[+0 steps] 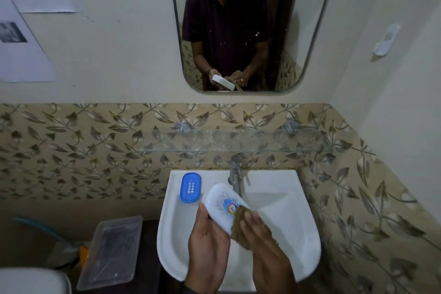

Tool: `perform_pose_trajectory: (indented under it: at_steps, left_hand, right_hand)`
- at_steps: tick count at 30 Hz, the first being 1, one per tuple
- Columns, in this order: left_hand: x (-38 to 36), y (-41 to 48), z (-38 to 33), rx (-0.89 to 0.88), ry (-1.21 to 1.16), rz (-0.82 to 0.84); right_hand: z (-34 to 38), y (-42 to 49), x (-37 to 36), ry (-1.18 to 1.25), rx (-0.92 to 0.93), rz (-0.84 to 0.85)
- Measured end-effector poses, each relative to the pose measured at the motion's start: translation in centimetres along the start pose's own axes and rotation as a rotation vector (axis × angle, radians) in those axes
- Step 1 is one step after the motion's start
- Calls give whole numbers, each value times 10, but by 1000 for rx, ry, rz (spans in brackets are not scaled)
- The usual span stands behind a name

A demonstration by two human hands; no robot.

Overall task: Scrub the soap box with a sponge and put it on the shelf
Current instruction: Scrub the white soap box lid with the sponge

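Over the white sink (pixel 296 229), my left hand (pixel 207 243) holds a white soap box (pixel 222 200) tilted up, its round coloured sticker facing me. My right hand (pixel 260 236) presses a brownish sponge (pixel 241 219) against the box's lower right edge. A blue soap-box part (pixel 190 187) with a slotted middle lies on the sink's back left rim. The glass shelf (pixel 233 143) runs along the patterned tile wall above the tap, with nothing on it.
A chrome tap (pixel 235 174) stands just behind the soap box. A clear plastic container (pixel 112 250) sits to the left of the sink. A mirror (pixel 241 24) above shows a person holding the box. A white edge (pixel 31 279) fills the bottom left corner.
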State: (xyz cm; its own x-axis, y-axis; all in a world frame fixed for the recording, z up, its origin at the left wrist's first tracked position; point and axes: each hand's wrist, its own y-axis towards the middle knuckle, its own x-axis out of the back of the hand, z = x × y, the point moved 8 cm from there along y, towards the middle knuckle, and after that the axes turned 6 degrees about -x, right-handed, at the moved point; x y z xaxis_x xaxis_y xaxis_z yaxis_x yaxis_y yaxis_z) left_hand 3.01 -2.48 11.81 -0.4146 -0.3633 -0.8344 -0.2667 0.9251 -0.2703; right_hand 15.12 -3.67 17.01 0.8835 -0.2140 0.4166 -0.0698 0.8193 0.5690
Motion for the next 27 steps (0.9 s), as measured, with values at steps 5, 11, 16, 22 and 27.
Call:
perform_pose_trajectory:
  at_steps: [5,11,16,22,27]
  left_hand:
    - [-3,-12,24,136,-165,-19]
    - [12,-8,24,209,-18,-40]
    - [26,-5,17,134,-29,-112]
    - [20,-3,32,120,100,-94]
    - [31,4,42,222,-59,-142]
  right_hand:
    - [19,34,-12,38,-29,90]
    - [32,-13,-40,-410,385,316]
    - [3,-12,-32,-343,313,241]
    - [13,31,-30,-74,-45,111]
    - [18,2,-37,-203,30,368]
